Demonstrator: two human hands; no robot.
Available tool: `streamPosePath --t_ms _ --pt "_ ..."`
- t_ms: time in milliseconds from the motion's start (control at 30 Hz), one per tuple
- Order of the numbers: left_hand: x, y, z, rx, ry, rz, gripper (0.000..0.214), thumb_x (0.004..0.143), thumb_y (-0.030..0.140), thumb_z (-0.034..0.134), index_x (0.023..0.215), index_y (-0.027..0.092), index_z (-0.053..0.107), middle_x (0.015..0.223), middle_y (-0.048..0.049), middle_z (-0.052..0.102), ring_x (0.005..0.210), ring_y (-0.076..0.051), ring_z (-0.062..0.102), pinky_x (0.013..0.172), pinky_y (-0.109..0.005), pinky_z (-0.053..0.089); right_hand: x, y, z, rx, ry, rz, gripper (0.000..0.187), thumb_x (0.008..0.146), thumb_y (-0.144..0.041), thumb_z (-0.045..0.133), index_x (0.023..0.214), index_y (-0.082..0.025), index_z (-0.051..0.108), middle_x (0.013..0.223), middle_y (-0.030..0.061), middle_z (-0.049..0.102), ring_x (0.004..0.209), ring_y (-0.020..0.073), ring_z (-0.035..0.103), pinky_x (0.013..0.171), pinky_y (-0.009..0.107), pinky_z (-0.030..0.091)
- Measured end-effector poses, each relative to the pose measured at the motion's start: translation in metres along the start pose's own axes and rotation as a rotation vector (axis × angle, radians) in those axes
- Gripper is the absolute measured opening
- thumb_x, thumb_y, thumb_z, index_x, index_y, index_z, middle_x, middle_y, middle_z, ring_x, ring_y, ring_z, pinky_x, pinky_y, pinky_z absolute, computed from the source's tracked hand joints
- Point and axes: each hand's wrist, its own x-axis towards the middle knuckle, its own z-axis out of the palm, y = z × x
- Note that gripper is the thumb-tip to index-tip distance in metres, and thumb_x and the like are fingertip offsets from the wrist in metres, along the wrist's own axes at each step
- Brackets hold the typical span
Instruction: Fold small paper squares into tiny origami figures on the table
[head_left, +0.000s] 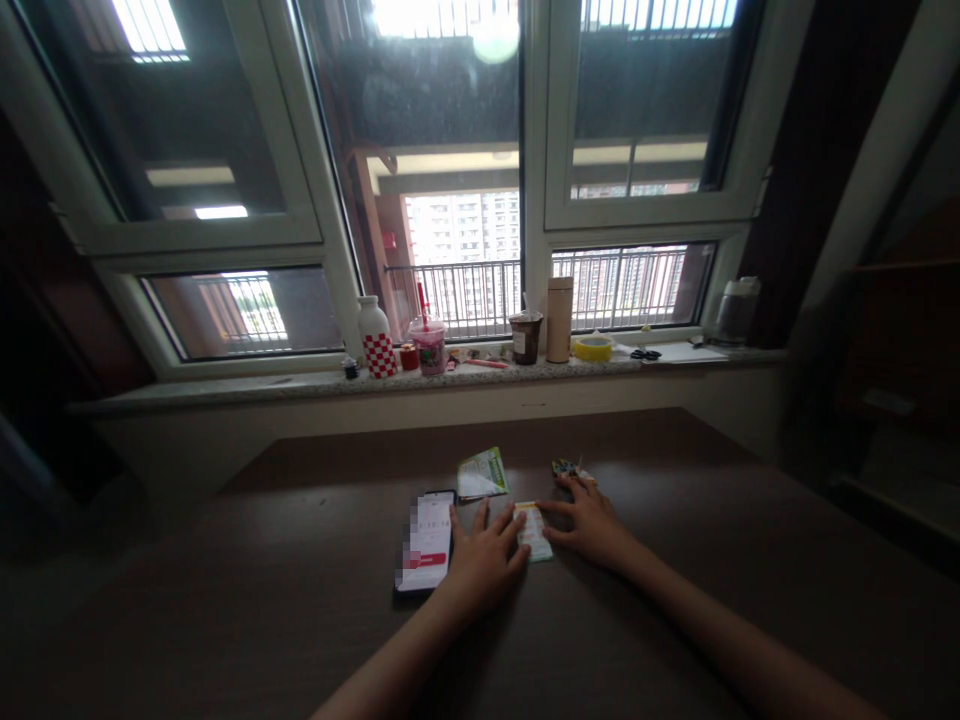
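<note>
My left hand (487, 552) lies over the dark table with its fingers spread. Its thumb side touches or nearly touches a small printed card or packet (535, 540), whitish with a yellow top edge. From the other side, my right hand (596, 525) reaches the same piece with thumb and index finger, also spread out. The other right fingertips rest at a small crumpled colourful wrapper (568, 468), partly hidden by them. Just beyond the left fingertips lies a green and white packet (482, 474). A phone (429, 550) with a lit screen sits left of my left hand.
The brown table (315, 620) ends before a stone windowsill (315, 385). On the sill stand a checkered bottle (377, 345), a pink drink cup (428, 347), a dark drink cup (526, 340), a tan flask (559, 320), yellow tape (592, 348) and black scissors (645, 354).
</note>
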Motion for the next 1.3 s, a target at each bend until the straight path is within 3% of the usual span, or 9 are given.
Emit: streamPosePath --t_ms 400,567,800,933,1033,1300 --pt "0.0 0.001 -0.001 -0.011 -0.012 -0.004 0.056 0.095 0.061 0.023 0.147 0.043 0.029 0.157 0.0053 0.031 0.147 -0.038 0.014 0.103 -0.081 -0.008 -0.011 0.003 -0.013 0.039 -0.155 -0.075 0.065 0.07 -0.058 0.071 0.131 -0.043 0.056 0.153 0.0055 0.033 0.142 0.0371 0.023 0.114 0.053 0.022" --pt "0.0 0.001 -0.002 -0.021 -0.016 -0.007 0.055 0.094 0.061 0.024 0.147 0.045 0.029 0.156 0.0062 0.03 0.147 -0.038 0.015 0.103 -0.081 -0.009 -0.014 0.004 -0.013 0.056 -0.155 -0.092 0.067 0.07 -0.059 0.072 0.132 -0.042 0.055 0.155 0.0047 0.032 0.143 0.0365 0.022 0.115 0.052 0.02" --pt "-0.001 0.003 -0.004 -0.004 -0.033 -0.015 0.056 0.095 0.06 0.023 0.148 0.042 0.029 0.157 0.0037 0.029 0.147 -0.038 0.013 0.105 -0.079 -0.006 -0.018 0.009 -0.005 0.16 -0.026 -0.188 0.053 0.073 -0.054 0.072 0.123 -0.038 0.064 0.149 0.0053 0.041 0.14 0.0314 0.029 0.115 0.05 0.023" --pt "-0.001 0.004 -0.006 -0.002 -0.029 -0.018 0.056 0.095 0.059 0.024 0.148 0.041 0.031 0.157 0.0026 0.03 0.147 -0.038 0.014 0.105 -0.079 -0.004 -0.017 0.008 -0.005 0.274 0.053 -0.224 0.023 0.081 -0.043 0.066 0.098 -0.031 0.077 0.139 0.0058 0.05 0.135 0.0287 0.037 0.114 0.048 0.027" --pt "-0.002 0.006 -0.008 0.015 -0.037 -0.023 0.056 0.095 0.058 0.025 0.148 0.04 0.031 0.157 0.0017 0.031 0.147 -0.038 0.014 0.106 -0.078 -0.003 -0.016 0.008 -0.004 0.297 0.064 -0.236 0.018 0.083 -0.04 0.065 0.084 -0.028 0.079 0.136 0.0059 0.053 0.134 0.0295 0.037 0.115 0.049 0.026" --pt "-0.001 0.004 -0.006 -0.003 -0.031 -0.011 0.056 0.095 0.059 0.024 0.147 0.041 0.032 0.157 0.0025 0.031 0.147 -0.039 0.014 0.104 -0.08 -0.005 -0.009 0.008 0.003 0.168 0.099 -0.149 0.02 0.086 -0.043 0.061 0.092 -0.034 0.079 0.139 0.0045 0.052 0.135 0.0304 0.034 0.112 0.05 0.029"
